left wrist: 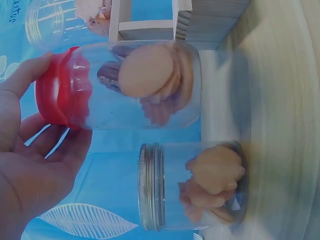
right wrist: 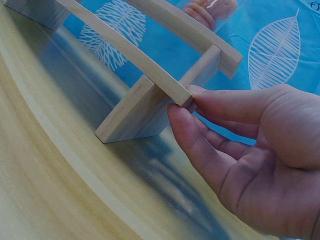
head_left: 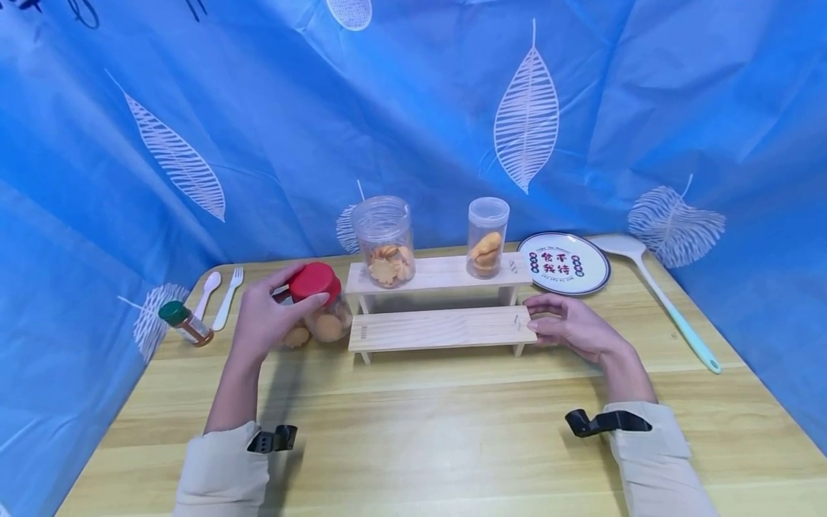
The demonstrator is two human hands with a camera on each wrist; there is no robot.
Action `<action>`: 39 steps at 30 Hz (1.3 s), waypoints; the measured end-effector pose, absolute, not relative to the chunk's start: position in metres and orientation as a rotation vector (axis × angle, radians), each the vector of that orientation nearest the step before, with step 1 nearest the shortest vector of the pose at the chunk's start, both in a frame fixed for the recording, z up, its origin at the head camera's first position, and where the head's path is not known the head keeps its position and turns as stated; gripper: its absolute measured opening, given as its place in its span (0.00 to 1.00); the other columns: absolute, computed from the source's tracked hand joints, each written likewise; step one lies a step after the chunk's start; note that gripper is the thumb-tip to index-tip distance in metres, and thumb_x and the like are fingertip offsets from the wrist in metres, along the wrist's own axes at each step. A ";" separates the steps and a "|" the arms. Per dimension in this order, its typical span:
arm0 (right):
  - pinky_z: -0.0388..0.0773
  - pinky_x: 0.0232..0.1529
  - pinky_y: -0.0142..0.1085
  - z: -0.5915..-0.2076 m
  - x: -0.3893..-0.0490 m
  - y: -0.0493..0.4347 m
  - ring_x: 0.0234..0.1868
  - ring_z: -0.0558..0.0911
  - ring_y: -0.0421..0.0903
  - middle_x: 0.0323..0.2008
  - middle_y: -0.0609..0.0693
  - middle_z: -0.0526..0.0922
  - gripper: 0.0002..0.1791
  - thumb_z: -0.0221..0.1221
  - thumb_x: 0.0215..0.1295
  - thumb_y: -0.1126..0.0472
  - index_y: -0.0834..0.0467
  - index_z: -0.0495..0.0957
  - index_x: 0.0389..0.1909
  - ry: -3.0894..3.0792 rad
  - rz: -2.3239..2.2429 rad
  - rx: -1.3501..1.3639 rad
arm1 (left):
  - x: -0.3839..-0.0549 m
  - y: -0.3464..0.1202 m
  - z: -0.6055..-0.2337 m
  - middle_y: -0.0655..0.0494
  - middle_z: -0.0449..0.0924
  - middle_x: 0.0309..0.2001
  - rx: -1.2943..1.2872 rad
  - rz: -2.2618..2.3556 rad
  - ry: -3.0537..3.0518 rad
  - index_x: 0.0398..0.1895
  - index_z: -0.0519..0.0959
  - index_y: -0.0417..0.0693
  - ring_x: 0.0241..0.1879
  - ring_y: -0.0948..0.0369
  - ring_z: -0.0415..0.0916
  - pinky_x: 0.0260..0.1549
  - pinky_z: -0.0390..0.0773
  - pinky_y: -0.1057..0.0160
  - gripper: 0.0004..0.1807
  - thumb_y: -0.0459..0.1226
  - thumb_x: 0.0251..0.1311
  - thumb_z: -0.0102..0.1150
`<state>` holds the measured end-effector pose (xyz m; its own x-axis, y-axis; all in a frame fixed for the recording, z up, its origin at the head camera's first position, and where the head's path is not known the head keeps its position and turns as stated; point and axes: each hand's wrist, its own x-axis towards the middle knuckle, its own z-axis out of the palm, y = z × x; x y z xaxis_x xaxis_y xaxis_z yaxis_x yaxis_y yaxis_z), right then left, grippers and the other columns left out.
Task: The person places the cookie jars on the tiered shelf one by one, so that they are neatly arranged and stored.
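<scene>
My left hand [head_left: 268, 312] grips the red lid of a clear cookie jar [left wrist: 145, 85], thumb on one side and fingers on the other. The jar stands upright beside the left end of a two-tier wooden shelf [head_left: 439, 329]. Whether its base touches the table, I cannot tell. Close by is a second jar [left wrist: 195, 185] with a metal lid and cookies inside, mostly hidden by my hand in the head view. At the shelf's other end, my right hand [head_left: 571, 327] pinches the lower board's right edge [right wrist: 182, 95] between thumb and index finger.
On the upper tier stand a wide cookie jar [head_left: 388, 244] and a narrower one [head_left: 487, 237]. A plate [head_left: 575, 251] and a long-handled turner [head_left: 672, 309] lie at right. A green-capped spice bottle [head_left: 187, 323], spoon [head_left: 207, 291] and fork [head_left: 227, 298] lie at left.
</scene>
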<state>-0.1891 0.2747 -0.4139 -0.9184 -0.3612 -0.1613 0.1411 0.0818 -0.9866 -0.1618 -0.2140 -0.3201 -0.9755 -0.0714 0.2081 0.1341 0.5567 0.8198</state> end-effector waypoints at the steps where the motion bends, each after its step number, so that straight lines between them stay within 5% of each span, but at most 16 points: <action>1: 0.84 0.48 0.44 -0.413 -0.189 0.275 0.48 0.83 0.47 0.60 0.66 0.68 0.33 0.61 0.67 0.71 0.76 0.58 0.69 2.004 -1.895 -0.219 | -0.161 -0.214 -0.320 0.45 0.74 0.66 -0.069 -1.394 -2.556 0.71 0.73 0.48 0.59 0.48 0.74 0.42 0.78 0.75 0.39 0.49 0.57 0.75; 39: 0.84 0.48 0.44 -0.414 -0.189 0.275 0.48 0.82 0.48 0.60 0.67 0.68 0.33 0.61 0.67 0.71 0.76 0.59 0.69 2.017 -1.888 -0.222 | -0.147 -0.185 -0.312 0.52 0.79 0.61 -0.359 -1.468 -2.552 0.64 0.80 0.51 0.55 0.52 0.75 0.45 0.80 0.71 0.34 0.44 0.52 0.79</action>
<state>-0.1887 0.2749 -0.4144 -0.9200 -0.3589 -0.1576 0.1337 0.0908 -0.9869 -0.1467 -0.1854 -0.3120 -0.9556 0.1203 0.2690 0.2930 0.4847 0.8242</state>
